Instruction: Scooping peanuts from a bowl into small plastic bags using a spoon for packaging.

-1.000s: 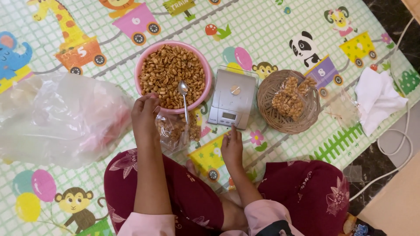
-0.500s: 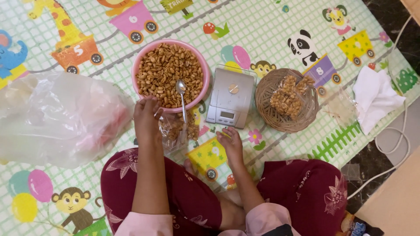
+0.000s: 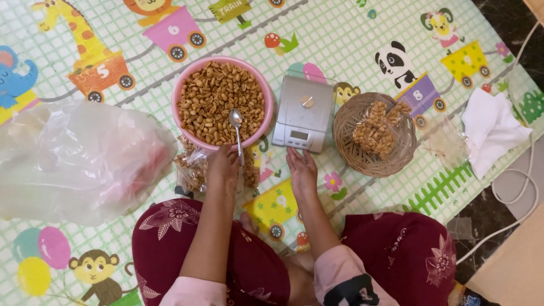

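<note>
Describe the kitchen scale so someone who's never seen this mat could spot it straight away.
On the cartoon play mat, look between the pink bowl of peanuts and the round wicker basket. The scale sits there, just beyond the right hand. It is the only flat, silver, squarish thing, with a small display on its near edge.

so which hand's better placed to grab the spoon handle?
Probably left. The left hand rests at the spoon handle's lower end, over the small bag of nuts, under the pink bowl. The right hand lies flat by the scale, further off.
</note>
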